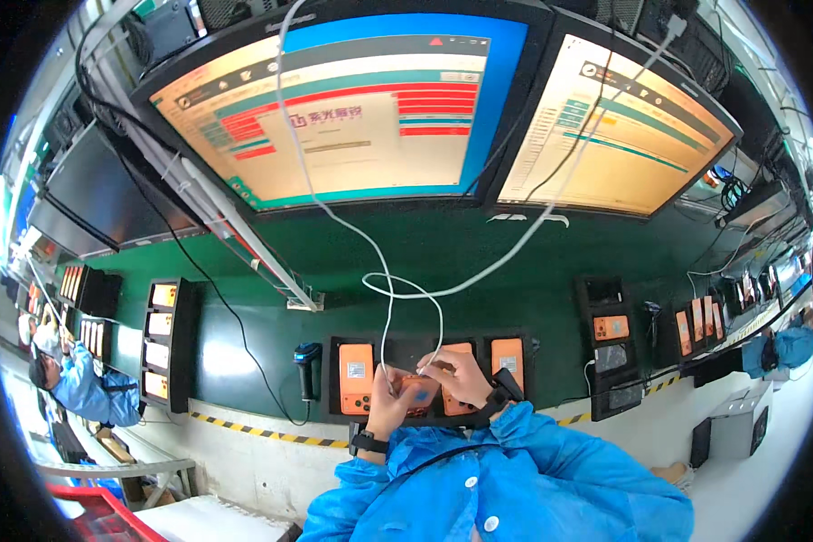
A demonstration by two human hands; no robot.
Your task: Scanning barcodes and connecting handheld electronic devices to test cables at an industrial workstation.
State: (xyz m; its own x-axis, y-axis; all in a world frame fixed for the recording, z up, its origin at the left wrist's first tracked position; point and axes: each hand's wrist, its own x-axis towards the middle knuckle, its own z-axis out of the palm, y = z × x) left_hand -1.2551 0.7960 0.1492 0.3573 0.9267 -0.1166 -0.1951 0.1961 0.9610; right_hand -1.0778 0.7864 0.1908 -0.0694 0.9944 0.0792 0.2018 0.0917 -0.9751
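Observation:
In front of me, my left hand (391, 397) is closed around an orange handheld device (419, 394), with a white cable running down to the fingers. Beside it, my right hand (462, 376) pinches the end of a second white cable (439, 331) at the device's upper edge; whether the plug is seated is hidden by the fingers. Both hands are over a black tray (330, 397). In that tray lie an orange device (356, 372) on the left, one (458, 403) partly under my right hand, and one (507, 358) on the right.
Two lit monitors (334, 117) (619, 135) stand behind the green bench (307, 244). A barcode scanner (307, 370) sits left of the tray. Black trays of devices (182, 348) (596, 298) flank it. A metal post (244, 239) rises at the left. People in blue work farther off both sides.

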